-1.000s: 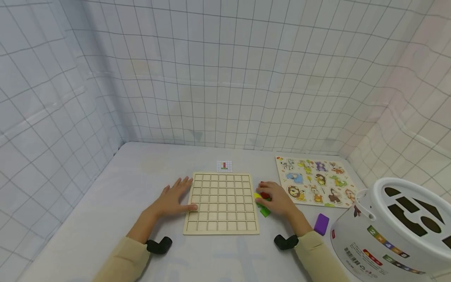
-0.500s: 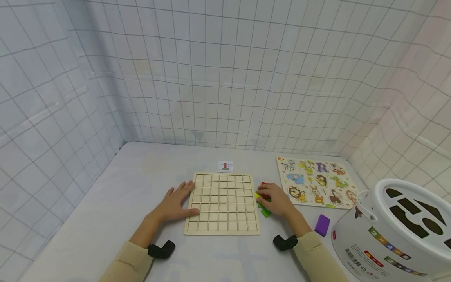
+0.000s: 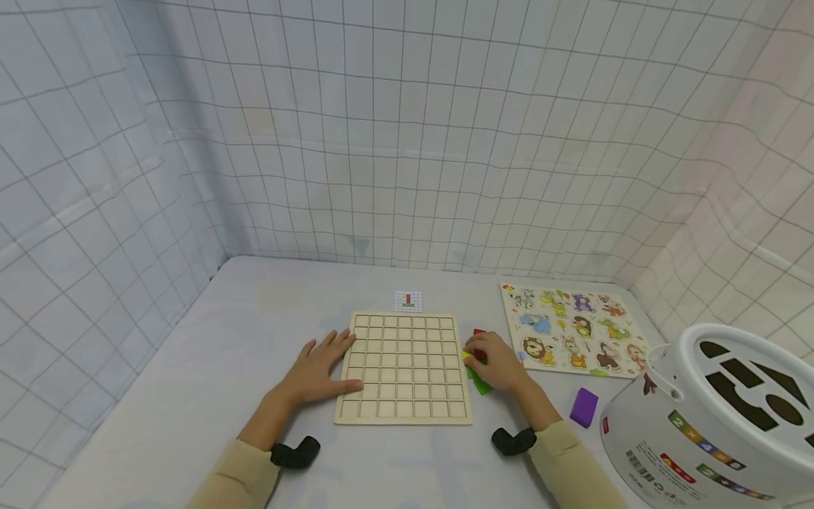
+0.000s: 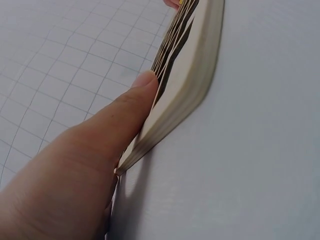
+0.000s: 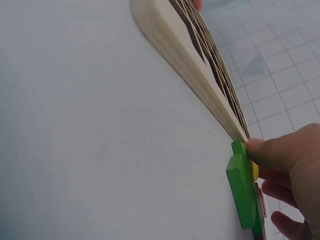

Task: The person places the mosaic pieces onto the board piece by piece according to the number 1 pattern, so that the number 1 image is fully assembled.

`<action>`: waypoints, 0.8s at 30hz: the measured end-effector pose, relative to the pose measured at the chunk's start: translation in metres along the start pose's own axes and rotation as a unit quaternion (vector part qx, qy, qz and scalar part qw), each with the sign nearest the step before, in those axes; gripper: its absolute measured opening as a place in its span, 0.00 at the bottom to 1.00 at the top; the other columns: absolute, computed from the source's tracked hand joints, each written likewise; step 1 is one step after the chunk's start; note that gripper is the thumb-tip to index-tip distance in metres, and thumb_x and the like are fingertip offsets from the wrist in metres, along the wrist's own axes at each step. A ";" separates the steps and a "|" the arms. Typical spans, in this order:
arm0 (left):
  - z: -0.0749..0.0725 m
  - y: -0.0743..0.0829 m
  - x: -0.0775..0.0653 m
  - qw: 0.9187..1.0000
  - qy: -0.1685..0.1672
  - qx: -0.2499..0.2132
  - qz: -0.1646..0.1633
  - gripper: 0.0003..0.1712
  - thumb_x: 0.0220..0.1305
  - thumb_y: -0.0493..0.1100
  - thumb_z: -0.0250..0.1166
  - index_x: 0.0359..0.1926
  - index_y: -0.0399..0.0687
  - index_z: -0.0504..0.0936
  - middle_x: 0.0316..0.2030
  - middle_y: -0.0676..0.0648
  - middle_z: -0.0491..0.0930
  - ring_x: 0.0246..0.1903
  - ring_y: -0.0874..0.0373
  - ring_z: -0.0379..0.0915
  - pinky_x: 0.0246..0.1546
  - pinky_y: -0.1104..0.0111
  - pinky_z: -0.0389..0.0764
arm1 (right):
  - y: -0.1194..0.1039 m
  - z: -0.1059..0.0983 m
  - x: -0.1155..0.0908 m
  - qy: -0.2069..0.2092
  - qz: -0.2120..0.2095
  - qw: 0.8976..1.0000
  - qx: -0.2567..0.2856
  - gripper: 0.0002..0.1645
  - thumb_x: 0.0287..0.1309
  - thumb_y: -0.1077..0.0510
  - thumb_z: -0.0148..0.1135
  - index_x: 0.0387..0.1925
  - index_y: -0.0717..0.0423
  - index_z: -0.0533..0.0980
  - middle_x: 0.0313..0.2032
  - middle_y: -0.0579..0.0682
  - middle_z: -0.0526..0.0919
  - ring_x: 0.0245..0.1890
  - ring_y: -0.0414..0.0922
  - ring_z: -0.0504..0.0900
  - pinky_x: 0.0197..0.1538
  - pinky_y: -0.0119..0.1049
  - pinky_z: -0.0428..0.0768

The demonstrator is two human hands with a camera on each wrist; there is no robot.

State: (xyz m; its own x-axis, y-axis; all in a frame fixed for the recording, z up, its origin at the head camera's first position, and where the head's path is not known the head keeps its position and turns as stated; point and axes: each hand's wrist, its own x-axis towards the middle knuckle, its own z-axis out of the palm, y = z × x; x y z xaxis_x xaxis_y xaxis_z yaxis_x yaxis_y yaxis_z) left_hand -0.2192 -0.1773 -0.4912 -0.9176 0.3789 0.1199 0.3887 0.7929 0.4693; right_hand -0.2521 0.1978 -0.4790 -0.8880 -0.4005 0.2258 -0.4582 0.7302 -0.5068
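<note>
A wooden grid board (image 3: 403, 367) lies flat on the table in front of me. My left hand (image 3: 324, 367) rests flat beside its left edge, fingers straight, and the thumb (image 4: 142, 87) touches the board's rim (image 4: 190, 75). My right hand (image 3: 499, 364) sits just off the board's right edge (image 5: 200, 65), curled over a small pile of coloured pieces. The thumb (image 5: 272, 150) presses a yellow piece (image 5: 254, 170) that lies on a green piece (image 5: 242, 185). A red piece (image 3: 479, 334) peeks out by the fingertips. The hand hides most of the pile.
A small pattern card (image 3: 408, 301) lies behind the board. To the right are an animal peg puzzle (image 3: 572, 329), a purple block (image 3: 583, 407) and a white shape-sorter bucket (image 3: 712, 410) at the near right. Gridded walls enclose the table on three sides.
Both hands stay almost where they were. The right hand has drawn slightly closer around the coloured pieces beside the board.
</note>
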 end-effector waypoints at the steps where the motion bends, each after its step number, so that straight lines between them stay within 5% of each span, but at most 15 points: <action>1: 0.000 0.000 0.000 1.000 0.002 -0.001 0.001 0.57 0.53 0.71 0.64 0.74 0.42 0.58 0.73 0.42 0.55 0.72 0.41 0.46 0.67 0.40 0.43 | 0.000 0.001 0.000 0.003 0.003 1.000 0.006 0.09 0.58 0.61 0.68 0.41 0.60 0.82 0.48 0.55 0.80 0.54 0.54 0.75 0.59 0.51 0.72; 13: -0.001 0.002 -0.002 1.000 0.009 -0.009 0.001 0.57 0.53 0.70 0.65 0.74 0.41 0.60 0.73 0.42 0.56 0.72 0.41 0.47 0.67 0.40 0.44 | -0.010 -0.001 0.003 0.000 0.046 0.997 0.063 0.06 0.57 0.63 0.69 0.33 0.53 0.77 0.30 0.43 0.76 0.31 0.42 0.72 0.37 0.39 0.72; 24: -0.001 0.003 -0.002 1.000 0.013 -0.005 0.001 0.57 0.52 0.70 0.65 0.73 0.42 0.60 0.72 0.42 0.57 0.72 0.41 0.48 0.67 0.41 0.45 | -0.021 -0.004 0.013 0.003 0.028 0.996 0.085 0.06 0.58 0.63 0.68 0.35 0.54 0.78 0.29 0.43 0.79 0.29 0.39 0.75 0.34 0.34 0.76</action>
State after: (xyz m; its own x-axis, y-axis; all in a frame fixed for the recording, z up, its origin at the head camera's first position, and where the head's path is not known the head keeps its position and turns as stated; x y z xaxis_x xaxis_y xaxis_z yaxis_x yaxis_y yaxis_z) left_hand -0.2158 -0.1761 -0.4888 -0.9190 0.3676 0.1425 0.3891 0.7871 0.4786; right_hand -0.2543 0.1795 -0.4624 -0.9124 -0.3585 0.1976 -0.3953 0.6466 -0.6524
